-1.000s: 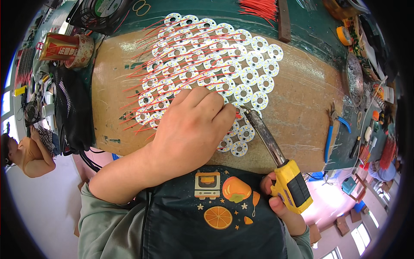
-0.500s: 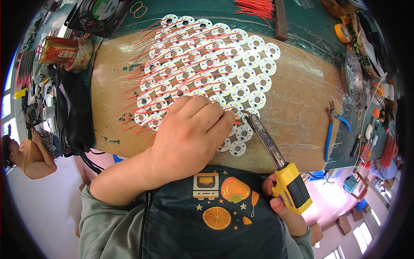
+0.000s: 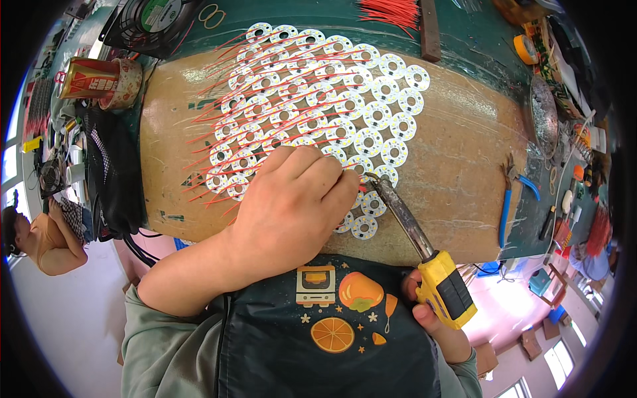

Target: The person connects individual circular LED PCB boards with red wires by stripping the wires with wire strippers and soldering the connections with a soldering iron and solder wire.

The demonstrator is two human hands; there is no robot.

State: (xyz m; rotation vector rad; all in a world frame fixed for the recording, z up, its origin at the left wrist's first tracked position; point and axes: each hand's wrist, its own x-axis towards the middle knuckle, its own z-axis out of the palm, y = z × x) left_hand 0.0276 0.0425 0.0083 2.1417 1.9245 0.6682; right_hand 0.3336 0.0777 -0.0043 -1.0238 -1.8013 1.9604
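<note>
Rows of white ring-shaped LED boards (image 3: pixel 377 114) lie flat on a brown sheet, and many carry thin red wires (image 3: pixel 225 106) that trail off to the left. Closed and palm down over the lower boards, my left hand (image 3: pixel 292 199) pinches a red wire whose end peeks out beside the fingertips; most of it is hidden. My right hand (image 3: pixel 431 318) is wrapped round the yellow and black handle of a soldering iron (image 3: pixel 446 288). The iron's dark bent tip meets a board right beside my left fingertips.
Blue-handled pliers (image 3: pixel 506 209) rest on the right of the brown sheet (image 3: pixel 464 159). Behind the boards are a bundle of red wires (image 3: pixel 391 13), a dark bar (image 3: pixel 430 33) and a fan (image 3: pixel 149 23). A red-gold can (image 3: pixel 89 78) stands left. Another person (image 3: pixel 50 235) sits far left.
The soldering iron's tip has shifted slightly left and up along the board near my left fingertips. My left hand has barely moved.
</note>
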